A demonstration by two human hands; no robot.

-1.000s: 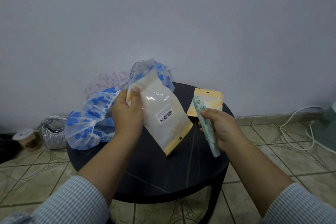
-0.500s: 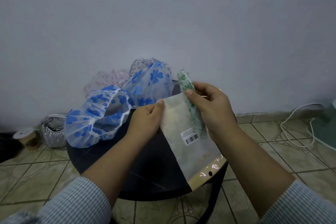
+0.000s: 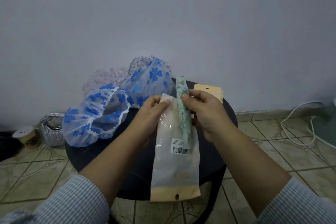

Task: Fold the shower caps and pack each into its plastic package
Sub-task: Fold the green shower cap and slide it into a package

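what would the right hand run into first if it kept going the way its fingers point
Its fingers point left, so likely the left hand holding the plastic package mouth, past the folded green cap it grips; depth is unclear.

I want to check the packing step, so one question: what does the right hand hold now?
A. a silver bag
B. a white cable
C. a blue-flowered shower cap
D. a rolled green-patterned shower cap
D: the right hand grips the rolled green-patterned shower cap at the mouth of the plastic package, whose top edge the left hand pinches.
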